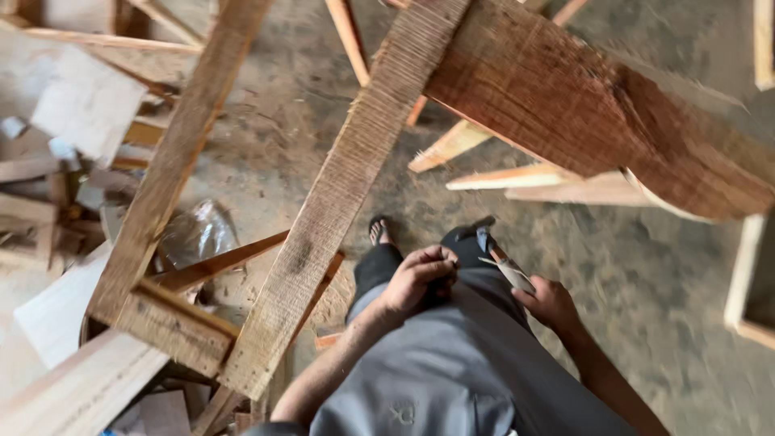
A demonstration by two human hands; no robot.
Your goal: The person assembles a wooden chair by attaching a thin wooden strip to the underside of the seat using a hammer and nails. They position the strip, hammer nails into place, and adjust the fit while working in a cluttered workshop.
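Rough-sawn reddish wood everywhere here. The left hand (420,277) sits curled against the front of the grey shirt (452,363), fingers (436,260) bunched together; can't tell if they're pinching anything. The right hand (550,303) is just beside it, fingers wrapped round the pale handle of a small tool (502,260) with a dark head, poking up between both hands. A long saw-marked plank (339,194) slants just left of the hands, leaning with a second plank (173,153) on a stack of offcuts. A thick beam (597,113) hangs across the top right. A sandalled foot (379,231) stands on the dusty concrete floor (686,307).
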